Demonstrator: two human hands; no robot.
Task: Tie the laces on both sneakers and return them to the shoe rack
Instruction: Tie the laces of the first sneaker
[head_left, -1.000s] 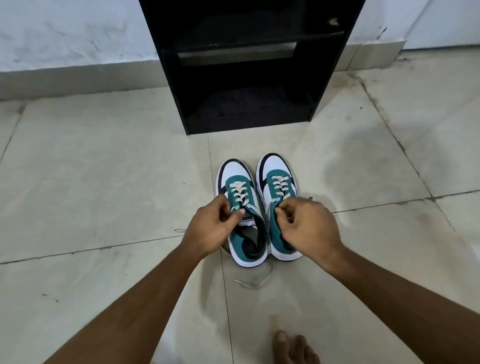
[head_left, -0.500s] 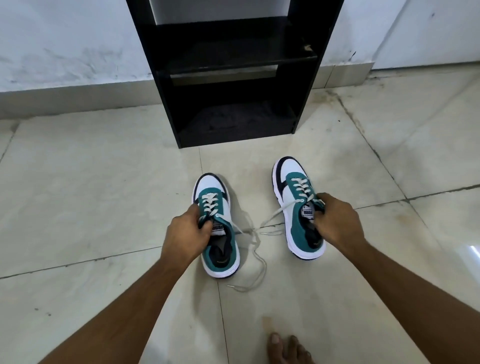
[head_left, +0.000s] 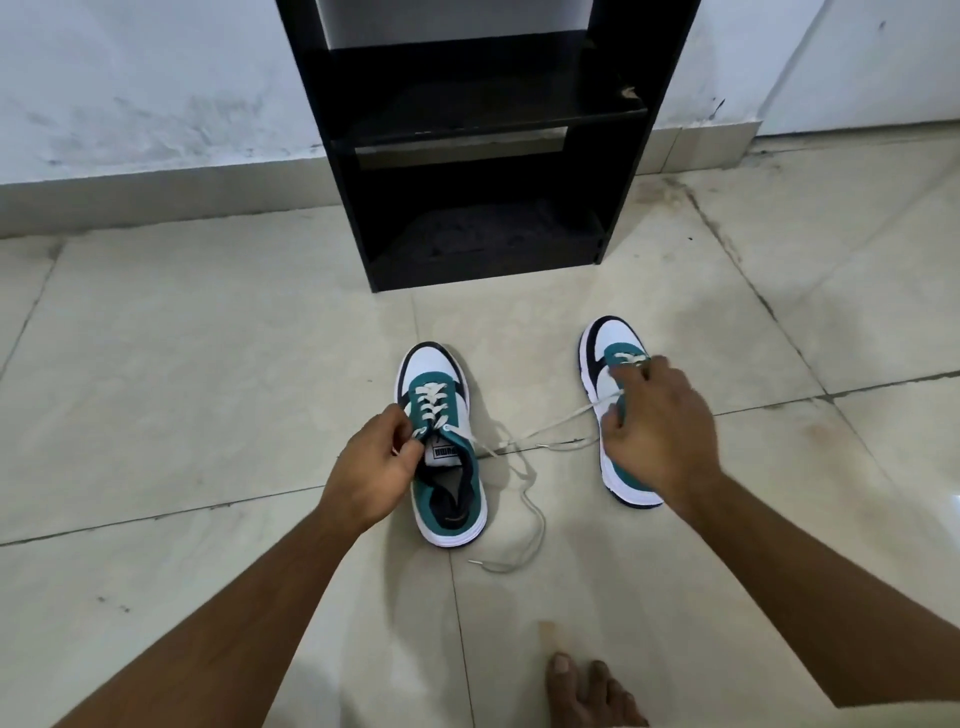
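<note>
Two white, teal and black sneakers stand on the tiled floor, toes toward the black shoe rack (head_left: 483, 156). My left hand (head_left: 374, 467) pinches the left sneaker (head_left: 441, 452) at the top of its lacing beside the tongue. My right hand (head_left: 654, 431) lies over the right sneaker (head_left: 618, 374), fingers spread and loose above its laces, covering most of the shoe. Loose white laces (head_left: 524, 499) trail untied across the floor between the two shoes, one end curling toward me.
The rack stands against a white wall (head_left: 156, 88), with two dark shelves showing. Pale floor tiles (head_left: 208, 364) with dark grout lines surround the shoes. A bare foot (head_left: 587, 691) shows at the bottom edge.
The sneakers went from side by side to well apart. My right hand carried the right sneaker further right and has loosened its grip on it; my left hand still holds the left sneaker.
</note>
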